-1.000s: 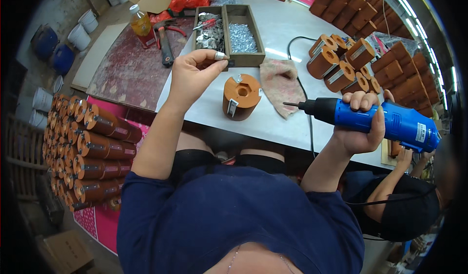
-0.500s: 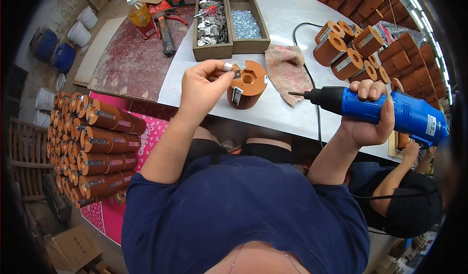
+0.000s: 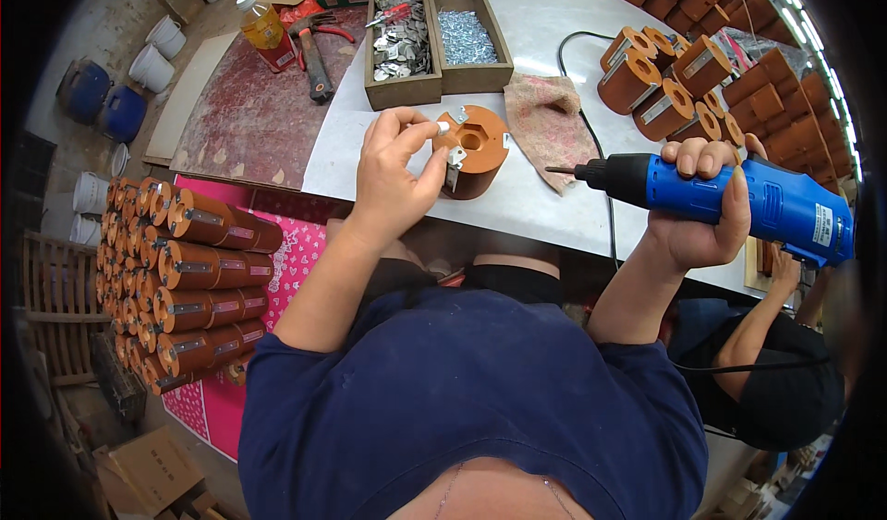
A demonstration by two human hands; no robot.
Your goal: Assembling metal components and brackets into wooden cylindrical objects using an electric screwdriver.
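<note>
A reddish-brown cylinder (image 3: 490,155) with a hexagonal recess and a round hole in its top stands upright near the table's front edge. My left hand (image 3: 395,161) is at its left rim, the thumb against a small metal plate (image 3: 455,157) there; the index finger, with a white wrap on its tip, touches the top. Other small metal pieces are set at the back and right of the rim. In my right hand (image 3: 699,210) is a blue electric screwdriver (image 3: 771,201), fingers wrapped round its body. Its bit points left toward the cylinder, clear of it.
Behind the cylinder, a two-part wooden box (image 3: 442,87) holds metal plates and screws. A pinkish cloth (image 3: 552,122) and a black cord (image 3: 584,118) lie to its right. A hammer (image 3: 316,67) and bottle (image 3: 263,30) sit back left. Stacked cylinders (image 3: 208,266) stand left. A co-worker (image 3: 776,372) is at right.
My left hand has brought the small metal plate from above the cylinder down onto its left rim. The screwdriver stays held at about the same place. The whole view has shifted slightly.
</note>
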